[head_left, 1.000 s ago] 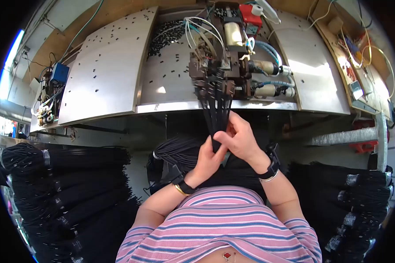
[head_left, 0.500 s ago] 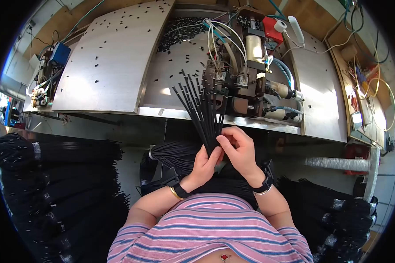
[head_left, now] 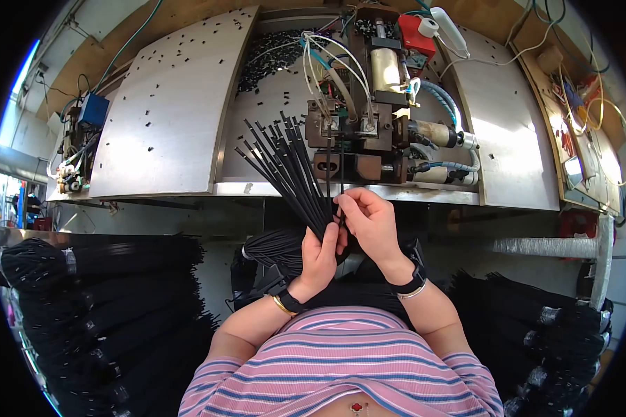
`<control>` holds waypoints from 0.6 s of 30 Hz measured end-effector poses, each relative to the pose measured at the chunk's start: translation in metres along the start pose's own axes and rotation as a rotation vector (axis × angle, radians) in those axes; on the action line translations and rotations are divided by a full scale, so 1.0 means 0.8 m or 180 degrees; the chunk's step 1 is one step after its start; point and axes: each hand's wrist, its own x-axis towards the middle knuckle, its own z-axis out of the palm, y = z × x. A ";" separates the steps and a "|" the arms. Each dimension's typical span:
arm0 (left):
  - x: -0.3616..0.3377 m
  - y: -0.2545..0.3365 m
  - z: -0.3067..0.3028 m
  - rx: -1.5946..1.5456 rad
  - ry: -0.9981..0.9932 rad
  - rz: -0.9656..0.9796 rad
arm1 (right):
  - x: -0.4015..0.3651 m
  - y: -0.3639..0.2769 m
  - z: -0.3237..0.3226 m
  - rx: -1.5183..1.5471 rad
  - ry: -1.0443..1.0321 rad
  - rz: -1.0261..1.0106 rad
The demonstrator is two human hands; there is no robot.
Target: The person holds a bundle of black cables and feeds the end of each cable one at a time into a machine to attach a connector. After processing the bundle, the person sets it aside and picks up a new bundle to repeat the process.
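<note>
My left hand (head_left: 318,257) is closed round a fanned bundle of thin black cords (head_left: 292,177), whose tips with small shiny bands point up and left. Just right of it, my right hand (head_left: 370,224) pinches a single black cord (head_left: 341,177) between thumb and fingertips. That cord runs straight up to the front of a machine (head_left: 355,139) with metal clamps, cylinders and hoses. Another cord stands upright close beside it, its top overlapping the machine. Below the hands hangs a thicker bunch of black cords (head_left: 275,249), partly hidden by my left hand.
Metal worktop panels (head_left: 167,111) flank the machine, with small black pieces scattered over them. A pile of these pieces (head_left: 275,66) lies behind. Large stacks of black cords stand at the left (head_left: 118,299) and right (head_left: 535,326). The worktop's front edge (head_left: 278,190) runs just beyond my hands.
The bundle in my left hand has tilted and fanned out to the left. My right hand has shifted slightly up and left, and a cord now stands upright apart from the bundle.
</note>
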 end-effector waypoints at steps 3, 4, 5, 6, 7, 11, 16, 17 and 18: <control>0.001 -0.002 0.000 0.0027 -0.0012 0.0032 | 0.002 0.000 -0.001 0.0027 0.0010 -0.0032; 0.001 -0.002 -0.001 0.0043 -0.0018 0.0039 | 0.003 0.000 0.000 0.0030 0.0014 -0.0050; 0.002 -0.003 0.001 0.0059 -0.0025 0.0049 | 0.004 0.000 -0.002 0.0037 0.0017 -0.0053; 0.002 -0.003 0.003 0.0068 -0.0020 0.0050 | 0.004 0.000 -0.005 0.0033 0.0006 -0.0040; 0.002 -0.002 0.004 0.0075 -0.0025 0.0035 | 0.004 0.001 -0.005 0.0030 0.0006 -0.0028; 0.005 -0.006 0.014 0.0063 -0.0012 0.0045 | 0.007 0.004 -0.015 0.0132 -0.0043 -0.0002; 0.006 -0.006 0.024 0.0083 0.0131 0.0102 | 0.005 -0.003 -0.016 0.0012 -0.0281 0.0093; 0.005 -0.005 0.026 0.0125 0.0193 0.0088 | 0.003 -0.001 -0.016 0.0010 -0.0280 0.0099; 0.004 -0.005 0.027 0.0127 0.0200 0.0081 | -0.001 0.003 -0.016 0.0001 -0.0180 0.0033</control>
